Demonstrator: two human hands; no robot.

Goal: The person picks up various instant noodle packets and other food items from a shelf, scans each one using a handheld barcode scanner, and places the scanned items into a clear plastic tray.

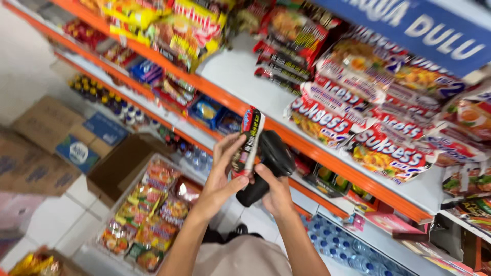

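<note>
A person's left hand (225, 168) pinches a slim red and black snack packet (247, 140) upright at centre frame, thumb on the lower edge and fingers along its left side. The right hand (276, 191) is wrapped closed around the handle of a black handheld scanner (271, 161), whose head sits just beside the packet's right face.

The packet looks light, thin and crinkly, likely to bend if squeezed mid-panel; its sealed ends and long edges seem the firmer places to take hold.

An orange-edged shelf (327, 158) runs diagonally just behind both hands, loaded with noodle packs (358, 128) at upper right. At lower left, an open box of packets (148, 214) stands on the white tiled floor beside cardboard cartons (46, 128). Water bottles (337, 245) fill the lower right. Open room lies mainly between the shelf edge and the box.
</note>
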